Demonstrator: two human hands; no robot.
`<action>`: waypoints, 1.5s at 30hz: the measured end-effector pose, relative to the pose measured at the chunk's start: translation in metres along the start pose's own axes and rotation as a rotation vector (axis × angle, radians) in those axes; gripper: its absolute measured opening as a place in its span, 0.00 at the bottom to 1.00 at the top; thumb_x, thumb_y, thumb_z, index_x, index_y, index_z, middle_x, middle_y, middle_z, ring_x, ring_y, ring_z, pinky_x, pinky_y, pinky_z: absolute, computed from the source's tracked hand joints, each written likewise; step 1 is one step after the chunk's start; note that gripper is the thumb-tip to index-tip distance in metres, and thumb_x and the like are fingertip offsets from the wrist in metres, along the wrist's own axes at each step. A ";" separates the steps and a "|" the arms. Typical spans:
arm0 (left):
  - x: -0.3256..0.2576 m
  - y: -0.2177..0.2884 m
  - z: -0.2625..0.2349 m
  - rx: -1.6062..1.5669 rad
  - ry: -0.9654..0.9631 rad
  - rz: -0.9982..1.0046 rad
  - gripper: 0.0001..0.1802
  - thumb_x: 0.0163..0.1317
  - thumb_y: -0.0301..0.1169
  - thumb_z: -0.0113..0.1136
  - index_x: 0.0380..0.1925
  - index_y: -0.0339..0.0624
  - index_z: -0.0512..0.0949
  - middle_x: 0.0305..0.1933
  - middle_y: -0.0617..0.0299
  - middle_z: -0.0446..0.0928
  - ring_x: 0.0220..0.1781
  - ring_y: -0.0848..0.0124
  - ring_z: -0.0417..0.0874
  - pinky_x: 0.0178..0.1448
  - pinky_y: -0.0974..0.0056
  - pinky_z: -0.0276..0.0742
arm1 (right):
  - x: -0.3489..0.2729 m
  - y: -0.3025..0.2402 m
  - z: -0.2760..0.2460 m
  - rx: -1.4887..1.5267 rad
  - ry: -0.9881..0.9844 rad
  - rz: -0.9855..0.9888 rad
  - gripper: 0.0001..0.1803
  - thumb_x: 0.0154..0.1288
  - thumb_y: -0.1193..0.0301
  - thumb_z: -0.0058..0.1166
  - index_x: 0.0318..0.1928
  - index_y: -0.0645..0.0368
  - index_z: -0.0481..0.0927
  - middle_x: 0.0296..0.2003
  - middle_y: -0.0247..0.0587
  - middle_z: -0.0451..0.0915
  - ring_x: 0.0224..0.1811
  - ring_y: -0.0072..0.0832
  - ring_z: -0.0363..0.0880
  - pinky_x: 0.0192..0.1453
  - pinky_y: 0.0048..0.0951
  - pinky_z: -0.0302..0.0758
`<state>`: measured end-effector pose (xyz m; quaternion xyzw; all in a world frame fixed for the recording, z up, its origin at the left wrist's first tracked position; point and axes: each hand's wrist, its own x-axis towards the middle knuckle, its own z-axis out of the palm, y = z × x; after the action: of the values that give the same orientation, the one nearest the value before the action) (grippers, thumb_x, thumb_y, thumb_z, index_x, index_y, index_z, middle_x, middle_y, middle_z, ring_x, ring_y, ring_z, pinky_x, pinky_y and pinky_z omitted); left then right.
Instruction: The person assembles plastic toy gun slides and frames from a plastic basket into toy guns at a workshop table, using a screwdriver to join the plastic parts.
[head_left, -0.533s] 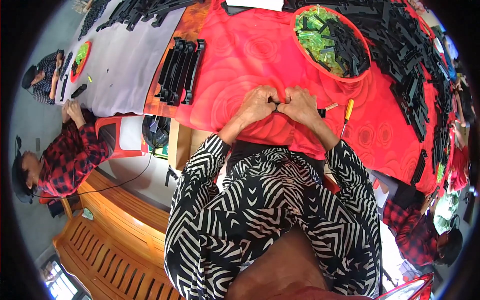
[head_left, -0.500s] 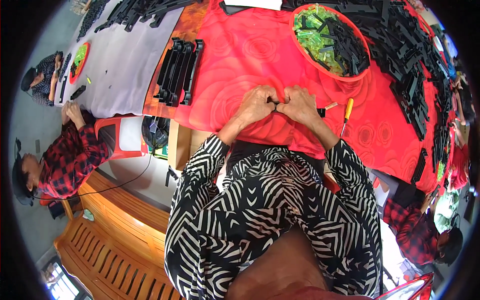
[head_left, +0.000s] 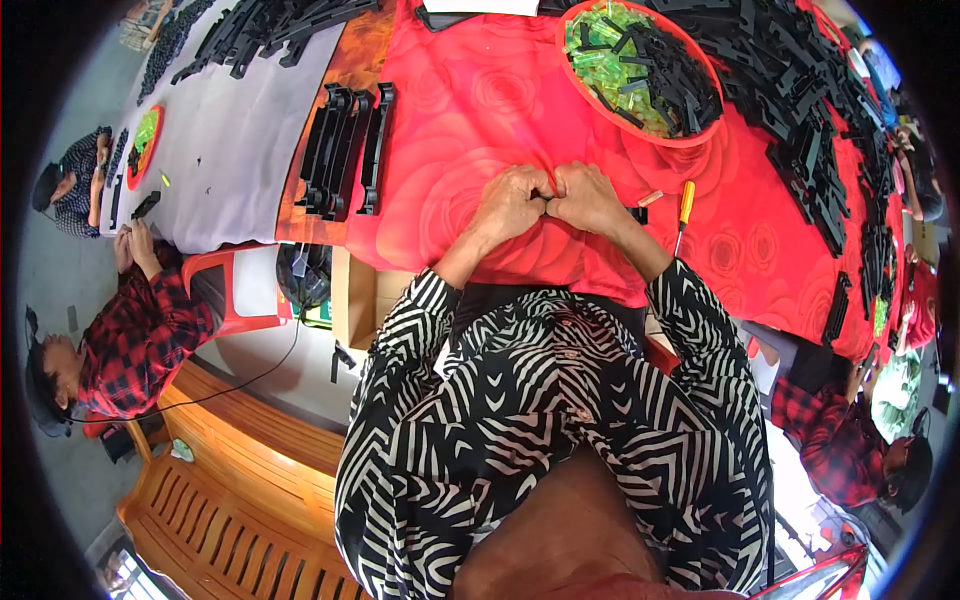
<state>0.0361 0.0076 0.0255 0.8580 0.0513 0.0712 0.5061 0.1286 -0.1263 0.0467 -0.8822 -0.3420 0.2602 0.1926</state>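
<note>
Both hands are drawn together over the red rose-patterned tablecloth [head_left: 480, 130], close to the table's near edge. My left hand [head_left: 512, 205] has its fingers curled in, and my right hand [head_left: 588, 200] is closed against it, knuckles nearly touching. A dark bit shows between the thumbs, but the fingers hide what it is. Right of my right hand lie a small black piece [head_left: 638, 214] and a short pinkish stick [head_left: 650, 198]. A screwdriver with a yellow handle [head_left: 687, 203] rests a little farther right.
Far right, a red-rimmed basin [head_left: 708, 148] holds green clear pieces and black parts. Black plastic parts [head_left: 775, 95] are heaped beyond it. Several long black strips [head_left: 340, 155] stand in a row at left. People in checked shirts [head_left: 140, 335] sit on both sides. A wooden bench [head_left: 225, 480] is behind left.
The view has shifted slightly, so the table things appear a little farther left. My hands stay together in the same closed pose, with the knuckles slightly turned.
</note>
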 end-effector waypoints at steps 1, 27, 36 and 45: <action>0.001 0.001 0.000 -0.005 0.006 0.020 0.06 0.43 0.21 0.60 0.25 0.40 0.78 0.28 0.54 0.77 0.37 0.56 0.78 0.43 0.56 0.73 | 0.000 0.002 0.000 0.001 0.034 -0.024 0.16 0.40 0.64 0.61 0.27 0.62 0.75 0.34 0.50 0.78 0.42 0.50 0.75 0.43 0.51 0.71; 0.008 0.000 -0.006 0.001 -0.180 -0.077 0.06 0.48 0.23 0.67 0.25 0.37 0.78 0.26 0.60 0.77 0.31 0.70 0.77 0.37 0.64 0.71 | -0.065 0.049 -0.019 0.236 0.532 -0.281 0.05 0.53 0.76 0.57 0.32 0.61 0.76 0.31 0.46 0.76 0.37 0.42 0.73 0.43 0.39 0.67; 0.017 0.020 -0.006 0.183 -0.190 -0.106 0.13 0.45 0.37 0.72 0.23 0.42 0.79 0.25 0.55 0.79 0.30 0.59 0.81 0.34 0.56 0.72 | -0.060 0.059 0.009 0.307 0.696 -0.312 0.02 0.56 0.78 0.53 0.32 0.60 0.77 0.30 0.44 0.75 0.37 0.43 0.72 0.44 0.42 0.66; 0.019 0.028 -0.004 0.310 -0.181 -0.167 0.14 0.44 0.40 0.72 0.21 0.44 0.79 0.24 0.56 0.79 0.31 0.59 0.82 0.34 0.56 0.72 | -0.062 0.058 0.010 0.321 0.691 -0.313 0.02 0.55 0.78 0.54 0.30 0.60 0.76 0.28 0.45 0.74 0.35 0.44 0.72 0.43 0.41 0.66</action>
<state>0.0543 0.0003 0.0534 0.9212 0.0870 -0.0574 0.3748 0.1126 -0.2083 0.0291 -0.8137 -0.3423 -0.0335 0.4685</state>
